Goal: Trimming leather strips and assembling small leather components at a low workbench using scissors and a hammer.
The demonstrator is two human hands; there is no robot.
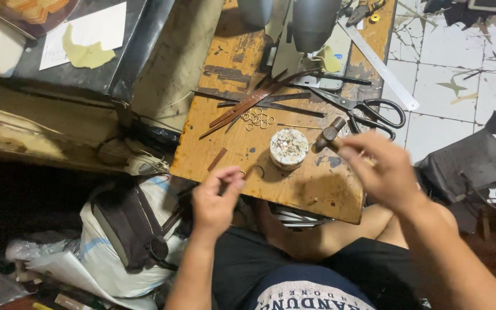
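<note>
My right hand (383, 169) grips the wooden handle of a small hammer (329, 134), whose metal head hovers just right of a round speckled block (289, 147) on the worn wooden table (305, 189). My left hand (216, 200) is at the table's near edge, thumb and fingers pinched together; a small metal ring (242, 172) shows at its fingertips, and whether the fingers hold it I cannot tell. A short brown leather strip (217, 159) lies just beyond it.
Long brown leather strips (254, 102), a cluster of small metal rings (258, 119), black scissors (368, 110) and a metal ruler (383, 72) lie farther back by a sewing machine (294, 23). Bags (127, 229) sit left on the floor, dark bags (472, 166) right.
</note>
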